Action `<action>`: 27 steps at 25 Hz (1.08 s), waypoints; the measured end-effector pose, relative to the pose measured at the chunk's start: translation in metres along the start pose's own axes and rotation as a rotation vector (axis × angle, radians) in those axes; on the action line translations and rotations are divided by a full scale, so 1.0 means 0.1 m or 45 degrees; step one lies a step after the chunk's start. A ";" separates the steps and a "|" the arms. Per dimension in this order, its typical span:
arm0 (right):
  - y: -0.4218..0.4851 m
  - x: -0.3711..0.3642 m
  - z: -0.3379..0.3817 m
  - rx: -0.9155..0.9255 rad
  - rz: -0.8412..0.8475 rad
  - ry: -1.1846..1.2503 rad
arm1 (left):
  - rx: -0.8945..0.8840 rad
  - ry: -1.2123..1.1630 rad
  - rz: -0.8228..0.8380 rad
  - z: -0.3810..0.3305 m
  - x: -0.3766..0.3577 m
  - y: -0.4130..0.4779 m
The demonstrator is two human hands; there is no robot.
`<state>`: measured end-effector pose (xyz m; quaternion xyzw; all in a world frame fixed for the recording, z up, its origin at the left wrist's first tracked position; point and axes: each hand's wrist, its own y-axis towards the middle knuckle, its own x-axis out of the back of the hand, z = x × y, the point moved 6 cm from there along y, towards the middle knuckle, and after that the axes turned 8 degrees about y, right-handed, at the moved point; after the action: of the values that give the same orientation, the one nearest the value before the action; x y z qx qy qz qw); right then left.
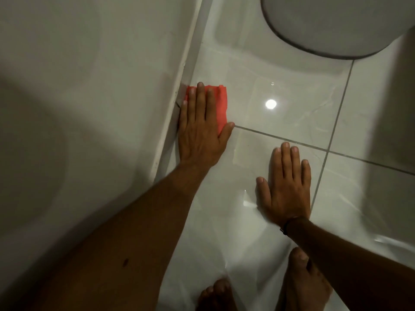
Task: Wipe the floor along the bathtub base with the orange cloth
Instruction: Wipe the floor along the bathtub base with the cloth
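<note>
The orange cloth (221,106) lies flat on the glossy white tiled floor (280,90), pushed against the base of the white bathtub (89,97). My left hand (202,129) presses flat on the cloth with fingers stretched out, its little-finger side touching the tub's base strip (177,102). Most of the cloth is hidden under the hand. My right hand (287,187) rests flat on the bare floor to the right, fingers apart, holding nothing. A dark band circles its wrist.
A toilet bowl (336,25) overhangs the floor at the top right. Grey grout lines (336,113) cross the tiles. My bare feet (301,286) stand at the bottom edge. A ceiling light reflects on the tile (270,104).
</note>
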<state>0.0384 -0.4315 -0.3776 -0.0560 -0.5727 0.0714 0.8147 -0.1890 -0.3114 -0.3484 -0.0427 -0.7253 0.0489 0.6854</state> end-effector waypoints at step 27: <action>0.01 0.02 0.04 -0.005 0.034 0.009 | 0.237 -0.018 -0.003 -0.06 -0.03 0.02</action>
<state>0.0356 -0.4303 -0.3748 -0.0656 -0.5693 0.0810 0.8155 -0.1825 -0.3100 -0.3514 0.0224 -0.7225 0.1158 0.6812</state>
